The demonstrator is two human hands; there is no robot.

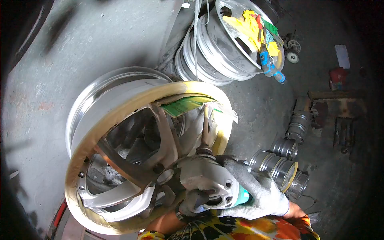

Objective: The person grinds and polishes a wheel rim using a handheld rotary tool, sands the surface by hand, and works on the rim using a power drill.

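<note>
My right hand (260, 194), in a grey work glove, wraps around the body of a power grinder (210, 182) with a grey metal head and a teal housing. My left hand (194, 203), also gloved, grips the lower left of its head and is partly hidden by it. A long, narrow shaft (205, 128) extends from the tool to the inner edge of an alloy wheel (132, 192); I cannot tell if it spins. Yellowish tape (86, 160) covers the wheel's front lip. A torn green sheet (186, 105) lies along the upper inner edge.
Stacked rims (212, 52) stand behind, topped with yellow cloth (250, 28) and a blue-and-black tool (270, 66). A cable (196, 40) hangs there. More rims (276, 168) lie on the floor at right. A grey wall (108, 36) rises at left.
</note>
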